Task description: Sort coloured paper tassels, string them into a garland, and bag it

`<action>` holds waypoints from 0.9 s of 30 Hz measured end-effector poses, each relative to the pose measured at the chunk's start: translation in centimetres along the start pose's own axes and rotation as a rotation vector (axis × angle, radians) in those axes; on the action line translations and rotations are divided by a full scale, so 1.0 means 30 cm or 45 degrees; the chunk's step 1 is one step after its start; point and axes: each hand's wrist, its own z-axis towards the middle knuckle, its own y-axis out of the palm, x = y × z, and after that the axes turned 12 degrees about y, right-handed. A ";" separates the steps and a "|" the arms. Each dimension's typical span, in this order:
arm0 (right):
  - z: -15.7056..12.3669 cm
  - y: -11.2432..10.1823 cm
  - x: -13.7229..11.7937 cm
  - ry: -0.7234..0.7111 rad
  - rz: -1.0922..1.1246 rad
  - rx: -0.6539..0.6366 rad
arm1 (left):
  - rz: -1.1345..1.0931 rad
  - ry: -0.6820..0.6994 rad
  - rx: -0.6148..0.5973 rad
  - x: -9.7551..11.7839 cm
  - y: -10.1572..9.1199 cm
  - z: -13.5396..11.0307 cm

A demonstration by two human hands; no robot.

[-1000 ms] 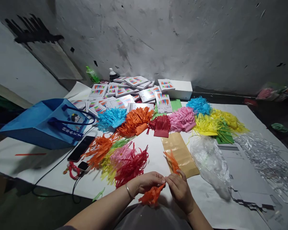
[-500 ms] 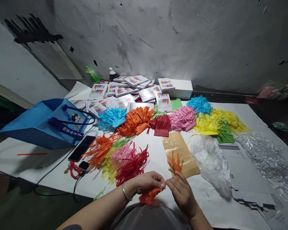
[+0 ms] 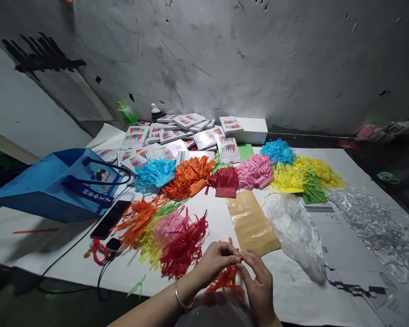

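Note:
Near the table's front edge, my left hand (image 3: pixel 218 261) and my right hand (image 3: pixel 259 281) meet with their fingertips pinched together. Between them is an orange paper tassel (image 3: pixel 226 279), whose cut strips hang down below my left hand. The exact spot where the fingers hold it is small and partly hidden. A bangle (image 3: pixel 183 297) circles my left wrist. Left of my hands lies a pile of red tassel strips (image 3: pixel 186 247), with pink, yellow and orange strips (image 3: pixel 138 220) beside it. A brown paper envelope (image 3: pixel 252 222) lies just beyond my right hand.
Fringed paper bundles, such as a dark red one (image 3: pixel 226 181), form a row across the table. Behind them are several printed packs (image 3: pixel 187 120). A blue bag (image 3: pixel 54 186) and a phone (image 3: pixel 111 219) are at left, a clear plastic bag (image 3: pixel 296 231) and silver tinsel (image 3: pixel 375 227) at right.
My hands have drawn closer together around the orange tassel. The strips that stuck up beyond my right hand now hang below with the rest. The view has shifted slightly.

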 end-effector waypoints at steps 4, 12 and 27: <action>-0.004 -0.004 0.016 -0.006 -0.076 0.068 | 0.188 0.106 -0.084 0.021 0.017 0.003; 0.029 -0.039 0.017 0.051 -0.174 -0.030 | 1.033 0.651 -0.318 0.035 0.034 0.022; -0.077 -0.054 0.335 0.616 -0.404 0.542 | 1.106 0.249 -0.921 -0.064 0.258 0.356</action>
